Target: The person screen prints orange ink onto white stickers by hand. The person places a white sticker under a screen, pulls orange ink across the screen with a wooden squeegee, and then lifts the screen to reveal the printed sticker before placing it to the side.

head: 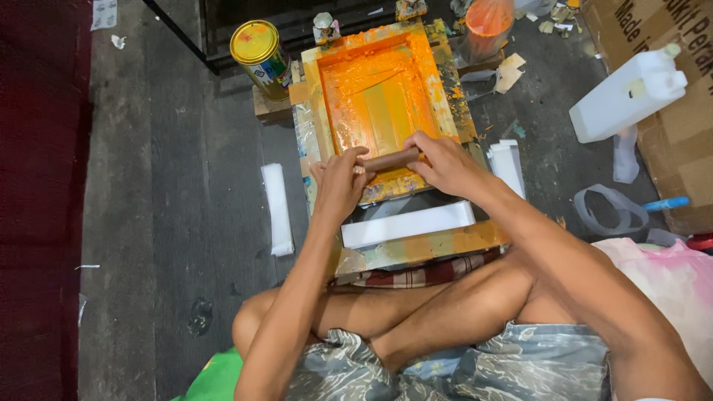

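A wooden screen-printing frame [438, 82] smeared with orange ink lies on the floor in front of my crossed legs. Both hands grip a brown wooden squeegee handle [391, 159] at the frame's near edge. My left hand [339, 180] is wrapped around its left end, my right hand [444, 162] around its right end. The blade below the handle is hidden by ink and fingers. A stack of white sheets [407, 224] sits just under the near edge of the frame, on an ink-stained board [423, 246].
A yellow-lidded tin can [260, 58] stands at the frame's far left. An orange-stained plastic container [487, 28] is at far right. A white jerrycan [627, 93] leans on a cardboard box [668, 111]. White strips [278, 208] lie left, more white sheets [508, 165] right.
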